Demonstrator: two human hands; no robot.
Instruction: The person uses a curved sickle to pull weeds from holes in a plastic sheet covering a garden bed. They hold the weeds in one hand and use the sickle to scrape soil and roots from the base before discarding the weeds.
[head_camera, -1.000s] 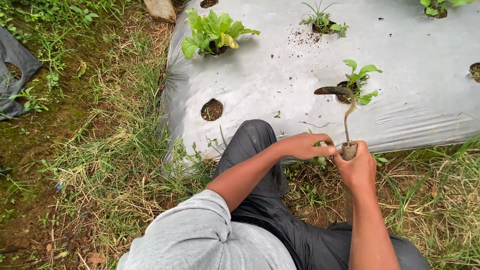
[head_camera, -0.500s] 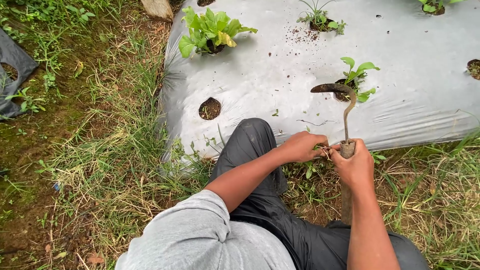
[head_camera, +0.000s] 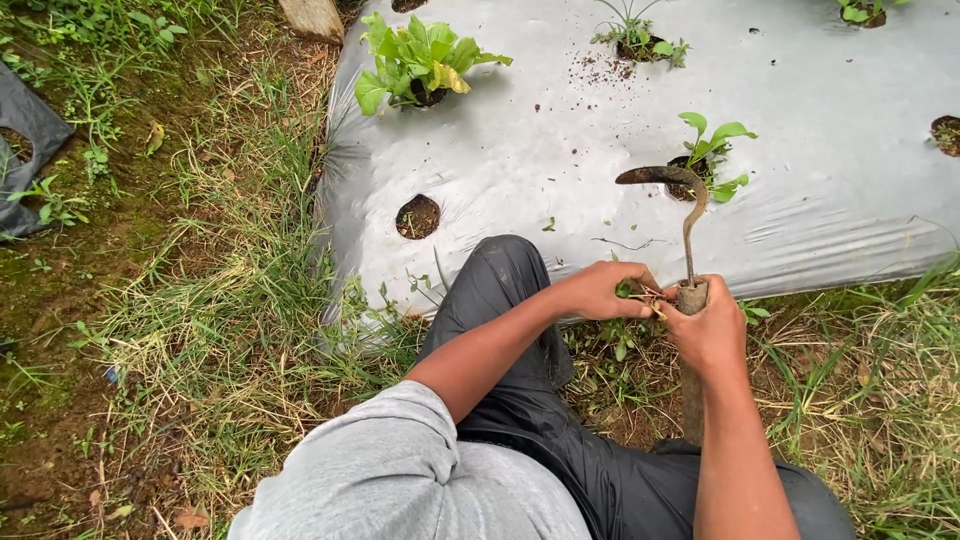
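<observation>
My right hand (head_camera: 708, 330) grips the wooden handle of a small hooked hand hoe (head_camera: 686, 215), whose curved rusty blade points left above a planting hole. My left hand (head_camera: 600, 290) is closed on a small pulled weed (head_camera: 640, 293) with pale roots, held right beside the hoe's handle. Both hands hover over the grassy edge of the silver plastic mulch sheet (head_camera: 560, 140). A small green seedling (head_camera: 715, 150) grows in the hole just behind the blade. My knee in dark trousers (head_camera: 505, 280) is below the left hand.
A leafy lettuce plant (head_camera: 420, 65) stands at the sheet's far left. An unplanted hole (head_camera: 418, 216) of bare soil lies near the knee. More seedlings (head_camera: 635, 35) grow farther back. Grass and weeds (head_camera: 200, 290) cover the ground to the left, with another dark sheet (head_camera: 25, 140) at the far left edge.
Both hands stay close together at the hoe handle; my left hand has shifted slightly toward the handle with the weed. The hoe has barely moved.
</observation>
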